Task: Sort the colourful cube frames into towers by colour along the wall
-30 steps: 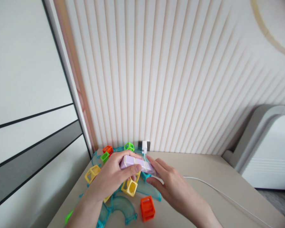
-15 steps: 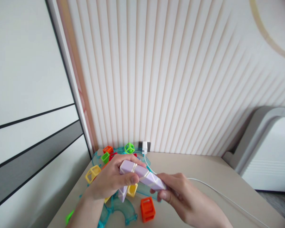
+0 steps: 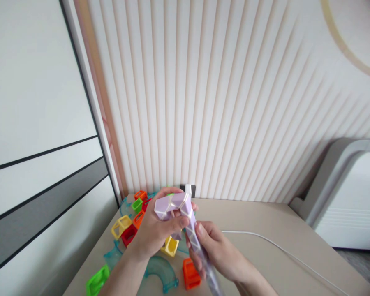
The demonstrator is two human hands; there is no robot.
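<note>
A lavender snake puzzle (image 3: 188, 213) with white seams is held up between both hands above the table. Its upper part bends into a hook, and a straight length runs down toward me, blurred at its lower end. My left hand (image 3: 156, 226) is closed around the bent part, with the thumb across the front. Lower down, my right hand (image 3: 211, 248) grips the straight length between thumb and fingers. Below the hands lie a yellow cube frame (image 3: 170, 246) and an orange cube frame (image 3: 191, 273).
Red (image 3: 129, 235), yellow (image 3: 121, 226) and green (image 3: 98, 280) cube frames lie on the left, among translucent teal track pieces (image 3: 163, 271). A white charger (image 3: 188, 190) sits at the ribbed wall, its cable (image 3: 265, 238) crossing the table's right side. A white cabinet (image 3: 43, 205) borders the left.
The right-hand length of the snake puzzle has swung from pointing right to pointing down toward me. My right hand has moved left and lower with it; my left hand has shifted slightly right.
</note>
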